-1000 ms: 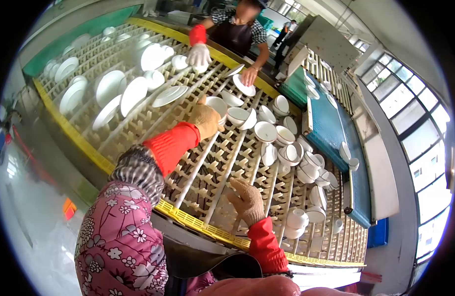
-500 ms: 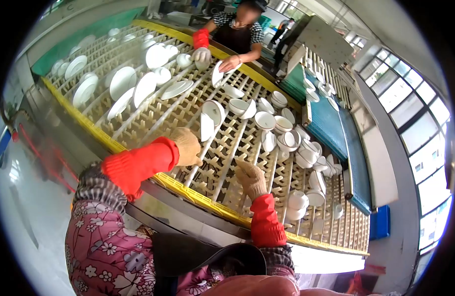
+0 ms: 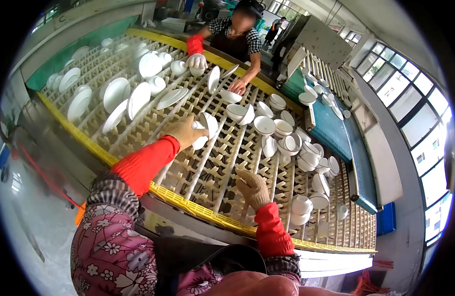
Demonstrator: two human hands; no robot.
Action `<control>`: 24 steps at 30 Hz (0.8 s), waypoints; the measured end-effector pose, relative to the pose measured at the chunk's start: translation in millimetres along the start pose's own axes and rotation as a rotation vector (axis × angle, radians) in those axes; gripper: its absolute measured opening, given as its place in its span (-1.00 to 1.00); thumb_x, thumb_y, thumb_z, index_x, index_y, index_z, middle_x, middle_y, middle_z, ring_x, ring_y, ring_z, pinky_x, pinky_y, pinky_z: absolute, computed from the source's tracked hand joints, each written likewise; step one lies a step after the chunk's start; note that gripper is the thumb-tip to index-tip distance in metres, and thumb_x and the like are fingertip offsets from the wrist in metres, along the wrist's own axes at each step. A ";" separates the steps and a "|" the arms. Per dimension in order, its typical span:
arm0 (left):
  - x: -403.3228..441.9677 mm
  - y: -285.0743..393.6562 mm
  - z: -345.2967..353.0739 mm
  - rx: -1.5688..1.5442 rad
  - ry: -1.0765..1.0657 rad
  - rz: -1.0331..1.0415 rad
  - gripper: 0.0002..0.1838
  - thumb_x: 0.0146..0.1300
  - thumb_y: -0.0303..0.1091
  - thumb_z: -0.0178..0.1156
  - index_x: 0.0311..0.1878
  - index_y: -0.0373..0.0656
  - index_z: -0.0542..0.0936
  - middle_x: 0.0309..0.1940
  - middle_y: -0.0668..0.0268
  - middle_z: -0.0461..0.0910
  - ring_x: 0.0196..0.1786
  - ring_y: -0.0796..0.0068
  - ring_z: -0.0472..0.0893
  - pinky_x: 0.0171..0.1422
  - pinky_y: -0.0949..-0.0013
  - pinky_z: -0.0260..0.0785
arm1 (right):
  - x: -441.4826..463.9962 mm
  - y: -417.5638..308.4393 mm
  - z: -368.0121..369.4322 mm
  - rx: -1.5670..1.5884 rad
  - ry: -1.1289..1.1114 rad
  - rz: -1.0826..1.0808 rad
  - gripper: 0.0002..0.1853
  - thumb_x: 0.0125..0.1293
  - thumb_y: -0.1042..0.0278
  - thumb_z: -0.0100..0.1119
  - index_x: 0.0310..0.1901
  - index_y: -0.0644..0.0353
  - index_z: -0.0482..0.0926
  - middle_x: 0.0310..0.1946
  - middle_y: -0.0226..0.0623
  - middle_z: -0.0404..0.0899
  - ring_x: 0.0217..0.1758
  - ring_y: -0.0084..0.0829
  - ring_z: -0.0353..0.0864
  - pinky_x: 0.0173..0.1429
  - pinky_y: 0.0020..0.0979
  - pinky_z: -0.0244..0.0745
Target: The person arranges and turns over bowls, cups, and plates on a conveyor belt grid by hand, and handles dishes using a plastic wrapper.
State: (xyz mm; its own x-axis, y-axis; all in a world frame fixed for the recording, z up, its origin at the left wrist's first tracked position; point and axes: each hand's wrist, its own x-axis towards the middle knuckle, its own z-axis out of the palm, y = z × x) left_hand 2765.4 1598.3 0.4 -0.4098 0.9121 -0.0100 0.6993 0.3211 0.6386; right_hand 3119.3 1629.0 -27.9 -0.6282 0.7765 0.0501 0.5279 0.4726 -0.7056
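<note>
My left hand [image 3: 183,132], in a tan glove with a red sleeve, has its fingers closed at a white bowl [image 3: 209,124] tilted on the slatted rack. Another white piece [image 3: 200,142] shows just below those fingers, partly hidden. My right hand [image 3: 253,190], gloved the same way, hovers over the rack with loosely bent fingers and nothing visible in them. To its right sit two stacked white bowls [image 3: 301,209]. Beyond the hands, a cluster of white bowls [image 3: 264,125] lies on the pegs, some tilted or nested.
The pegged conveyor rack [image 3: 207,182] has a yellow edge [image 3: 188,204]. White plates [image 3: 117,94] lean at the left. Across the rack, a co-worker [image 3: 232,37] has one gloved hand and one bare hand at the dishes. A blue-green belt [image 3: 331,130] with more bowls runs at the right.
My left hand has moved away from me to the tilted bowl and closed on it; the bowl has shifted slightly. My right hand has moved slightly nearer to me. The co-worker's bare hand has left a plate and reached a bowl.
</note>
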 end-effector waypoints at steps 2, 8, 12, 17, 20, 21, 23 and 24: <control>18.0 -3.4 28.1 0.007 0.054 -0.073 0.04 0.36 0.38 0.45 0.66 -0.19 0.46 0.48 -0.08 0.67 0.46 -0.16 0.69 0.56 -0.05 0.52 | 4.4 0.9 -2.3 -0.005 0.007 -0.043 -0.55 0.48 0.32 0.37 0.35 0.24 0.75 0.25 0.01 0.82 0.27 0.04 0.84 0.35 -0.11 0.70; 33.8 -26.0 53.7 -0.624 0.128 -0.013 -0.49 0.55 0.01 0.37 0.28 -0.24 0.73 0.13 0.05 0.81 0.13 0.24 0.80 0.29 0.20 0.65 | 4.5 -2.2 -5.3 -0.050 0.001 -0.173 -0.62 0.46 0.34 0.30 0.24 0.25 0.71 0.10 0.02 0.76 0.17 0.17 0.78 0.22 -0.05 0.67; 28.3 -10.7 1.5 -0.716 0.028 -0.132 -0.68 0.68 -0.16 0.22 0.16 -0.20 0.77 -0.01 0.21 0.83 0.09 0.41 0.78 0.25 0.27 0.65 | -1.8 -8.5 -11.6 -0.034 0.030 -0.296 -0.66 0.46 0.35 0.29 0.20 0.27 0.69 -0.01 0.02 0.70 0.11 0.19 0.74 0.18 -0.02 0.64; 12.4 -28.4 -55.3 -0.937 0.208 0.068 -0.68 0.69 -0.25 0.13 0.18 -0.15 0.82 0.05 0.13 0.85 0.06 0.25 0.83 0.29 0.20 0.65 | -1.6 -7.8 -15.3 -0.050 -0.011 -0.372 -0.67 0.42 0.35 0.32 0.14 0.30 0.69 -0.06 0.02 0.65 0.12 0.18 0.70 0.17 0.07 0.59; 63.5 -150.6 -37.9 0.655 0.118 0.436 -0.66 0.60 -0.19 0.21 0.20 -0.10 0.84 0.13 0.06 0.86 0.11 0.01 0.84 0.32 0.06 0.65 | -1.3 -8.9 -15.5 -0.088 -0.029 -0.374 -0.72 0.39 0.33 0.33 0.03 0.30 0.65 -0.12 0.01 0.56 0.08 0.18 0.65 0.13 0.09 0.55; 53.2 -133.7 -41.4 0.569 0.185 0.265 -0.66 0.56 -0.14 0.26 0.17 -0.10 0.84 0.10 0.04 0.86 0.10 -0.04 0.83 0.31 0.01 0.64 | -1.1 -8.6 -15.7 -0.089 -0.019 -0.388 -0.72 0.39 0.33 0.33 0.03 0.30 0.64 -0.12 0.01 0.56 0.08 0.18 0.64 0.13 0.09 0.55; 20.1 -78.1 -43.7 0.385 0.303 -0.076 -0.62 0.49 -0.02 0.34 0.11 -0.10 0.84 0.05 0.01 0.86 0.10 -0.15 0.81 0.28 -0.08 0.63 | -4.4 -5.4 -15.7 -0.089 -0.002 -0.408 -0.73 0.38 0.33 0.33 0.02 0.30 0.64 -0.11 0.01 0.56 0.07 0.18 0.64 0.13 0.10 0.55; 20.4 -71.0 -39.2 0.374 0.338 -0.032 -0.52 0.41 0.14 0.40 0.03 -0.13 0.82 -0.12 -0.02 0.85 0.03 -0.15 0.81 0.18 -0.16 0.60 | -3.4 -4.6 -17.9 -0.117 -0.024 -0.396 -0.67 0.39 0.32 0.36 0.10 0.32 0.67 -0.07 0.04 0.60 0.09 0.19 0.67 0.16 0.07 0.58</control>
State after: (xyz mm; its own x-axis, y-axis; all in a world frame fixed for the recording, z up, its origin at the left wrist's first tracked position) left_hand 2684.4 1584.1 -15.0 -0.5581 0.7867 0.2637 0.8198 0.4737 0.3217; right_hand 3129.2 1631.6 -12.1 -0.8081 0.5159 0.2843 0.3032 0.7781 -0.5501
